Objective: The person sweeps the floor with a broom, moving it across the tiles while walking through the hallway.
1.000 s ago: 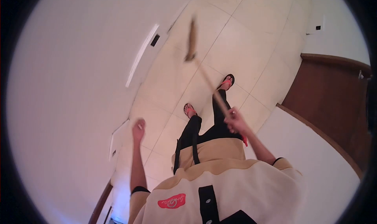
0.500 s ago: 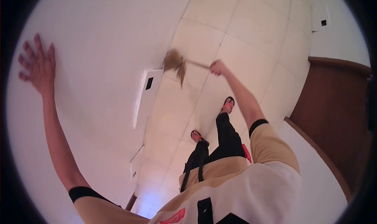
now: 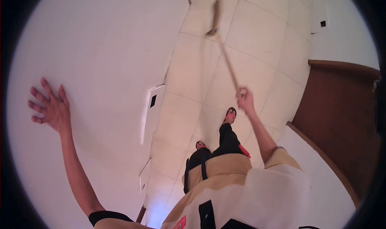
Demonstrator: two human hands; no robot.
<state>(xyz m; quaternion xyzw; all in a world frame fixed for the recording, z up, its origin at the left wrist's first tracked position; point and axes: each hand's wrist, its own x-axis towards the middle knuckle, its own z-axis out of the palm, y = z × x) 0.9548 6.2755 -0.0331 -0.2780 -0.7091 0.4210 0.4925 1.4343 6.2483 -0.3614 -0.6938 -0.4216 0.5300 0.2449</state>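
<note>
My left hand (image 3: 52, 108) lies against the white wall (image 3: 116, 40) with its fingers spread apart. Closed around the wooden handle of a broom (image 3: 230, 66) is my right hand (image 3: 245, 99), out in front of my feet. The broom's brown head (image 3: 216, 16) points away from me over the tiled floor (image 3: 257, 32), smeared by motion.
A white panel with a black socket (image 3: 153, 101) sits low on the left wall, and a smaller plate (image 3: 144, 176) is nearer me. On the right is a brown door (image 3: 337, 96) with a wooden frame. My sandalled feet (image 3: 230, 115) stand on the tiles.
My right hand has swung the broom head away from the foot of the left wall, up and out over the floor. The left hand appears lower and farther right in view, still spread.
</note>
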